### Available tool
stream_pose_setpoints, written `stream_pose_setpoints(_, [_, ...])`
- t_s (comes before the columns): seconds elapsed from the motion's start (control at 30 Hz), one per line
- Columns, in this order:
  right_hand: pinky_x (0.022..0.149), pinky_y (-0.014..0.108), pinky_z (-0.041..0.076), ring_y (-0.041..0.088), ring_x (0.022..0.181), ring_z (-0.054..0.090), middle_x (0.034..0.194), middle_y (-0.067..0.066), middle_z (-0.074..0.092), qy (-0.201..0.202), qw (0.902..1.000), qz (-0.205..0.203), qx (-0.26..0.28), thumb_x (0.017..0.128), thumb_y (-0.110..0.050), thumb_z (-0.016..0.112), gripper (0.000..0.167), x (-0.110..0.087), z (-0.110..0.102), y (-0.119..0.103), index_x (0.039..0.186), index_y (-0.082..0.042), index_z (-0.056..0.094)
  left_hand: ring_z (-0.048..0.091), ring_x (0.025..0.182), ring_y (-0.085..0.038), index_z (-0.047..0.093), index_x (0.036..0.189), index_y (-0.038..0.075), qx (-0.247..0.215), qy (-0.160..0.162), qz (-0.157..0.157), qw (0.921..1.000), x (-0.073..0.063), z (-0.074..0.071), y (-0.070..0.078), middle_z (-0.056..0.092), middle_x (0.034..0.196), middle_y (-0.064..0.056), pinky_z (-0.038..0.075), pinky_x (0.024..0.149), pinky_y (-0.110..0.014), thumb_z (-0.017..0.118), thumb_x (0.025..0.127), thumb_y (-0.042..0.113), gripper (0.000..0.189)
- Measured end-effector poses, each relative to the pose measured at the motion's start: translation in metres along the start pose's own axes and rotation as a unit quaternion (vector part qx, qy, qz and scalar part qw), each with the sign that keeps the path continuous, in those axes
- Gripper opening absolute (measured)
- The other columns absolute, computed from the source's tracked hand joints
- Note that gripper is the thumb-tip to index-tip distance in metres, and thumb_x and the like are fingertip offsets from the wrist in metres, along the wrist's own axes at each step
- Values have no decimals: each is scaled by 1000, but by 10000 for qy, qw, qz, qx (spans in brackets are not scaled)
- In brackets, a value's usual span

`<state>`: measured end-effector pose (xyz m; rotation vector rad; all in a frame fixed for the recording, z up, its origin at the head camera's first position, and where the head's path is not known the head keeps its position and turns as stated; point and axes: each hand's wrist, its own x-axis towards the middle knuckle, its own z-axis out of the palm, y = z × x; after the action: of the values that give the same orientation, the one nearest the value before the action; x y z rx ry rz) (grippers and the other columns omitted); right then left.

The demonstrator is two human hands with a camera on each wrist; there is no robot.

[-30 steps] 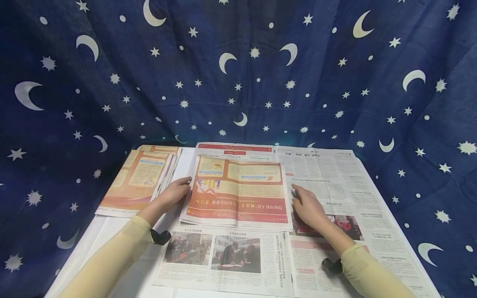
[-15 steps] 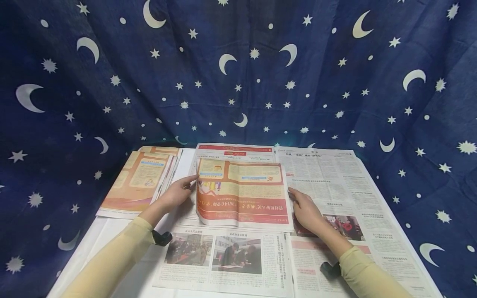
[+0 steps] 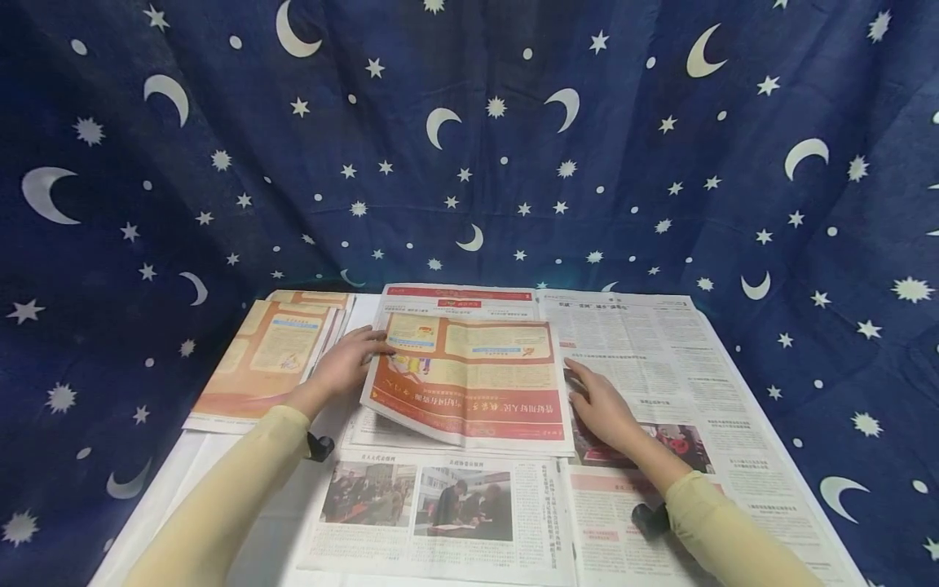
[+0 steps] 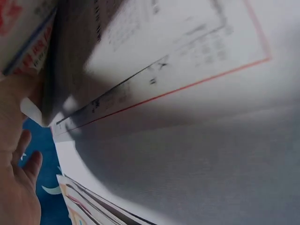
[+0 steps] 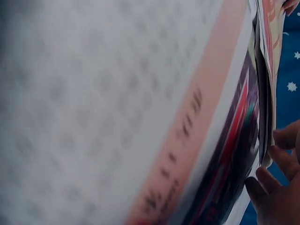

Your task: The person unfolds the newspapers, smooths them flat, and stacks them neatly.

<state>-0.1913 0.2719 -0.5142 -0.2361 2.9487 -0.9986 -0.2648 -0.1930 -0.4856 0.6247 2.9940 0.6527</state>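
Note:
A folded newspaper (image 3: 499, 383) with an orange and red printed page lies in the middle of the head view, on top of spread newspaper sheets. My left hand (image 3: 348, 364) pinches its left edge, and that side is raised with the lower left corner curving up. In the left wrist view the left hand (image 4: 16, 140) has the paper's edge between thumb and fingers, with a shadowed gap beneath. At the opposite edge my right hand (image 3: 605, 412) rests with loosely bent fingers, the fingertips right at the paper. The right wrist view shows these fingers (image 5: 283, 161) beside the stacked edges.
Several folded newspapers (image 3: 260, 367) are piled at the left of the white table (image 3: 267, 509). Large printed sheets (image 3: 682, 367) lie spread under the folded one and across the right side. A dark blue curtain (image 3: 469, 147) with moons and stars hangs behind.
My left hand first moved right, bending the left edge inward, then back left and slightly away; the folded newspaper's left side is now raised. The right hand stays at the right edge.

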Motion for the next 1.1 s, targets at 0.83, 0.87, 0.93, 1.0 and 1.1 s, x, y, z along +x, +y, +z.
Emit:
stream_pose_setpoints(0.83, [115, 59, 34, 46, 141, 39, 155, 23, 41, 279, 9980, -374, 433, 105, -24, 59, 44, 72, -30, 12, 145, -5, 56, 45, 143, -29, 61, 144, 17, -2731, 761, -440, 9580, 11, -21, 9, 62, 143, -5, 34, 116, -56, 52, 106, 48, 50])
stream_pose_setpoints(0.87, [114, 59, 36, 46, 141, 40, 154, 23, 43, 263, 9975, -368, 551, 106, -26, 58, 43, 72, -30, 12, 143, -4, 57, 45, 143, -29, 61, 143, 17, -2744, 760, -441, 9576, 12, -22, 10, 62, 143, -5, 33, 116, -56, 51, 106, 48, 50])
stream_pose_setpoints(0.93, [114, 58, 36, 45, 141, 40, 151, 23, 47, 251, 9962, -289, 787, 107, -30, 55, 45, 73, -30, 12, 143, -3, 56, 45, 143, -29, 62, 143, 16, -2788, 777, -435, 9562, 12, -24, 13, 62, 142, -5, 33, 117, -56, 51, 106, 48, 50])
stream_pose_setpoints(1.0, [115, 58, 34, 43, 143, 39, 150, 22, 50, 249, 9938, -134, 1074, 108, -31, 53, 45, 73, -29, 11, 145, -5, 54, 46, 142, -29, 62, 143, 16, -2792, 806, -419, 9559, 12, -26, 16, 62, 142, -5, 34, 116, -56, 51, 106, 49, 50])
stream_pose_setpoints(1.1, [115, 57, 35, 42, 141, 43, 147, 22, 53, 370, 9895, 157, 1388, 109, -29, 50, 41, 73, -27, 11, 141, -4, 56, 47, 141, -29, 62, 143, 18, -2753, 850, -524, 9562, 14, -28, 18, 62, 142, -4, 35, 115, -57, 51, 105, 53, 53])
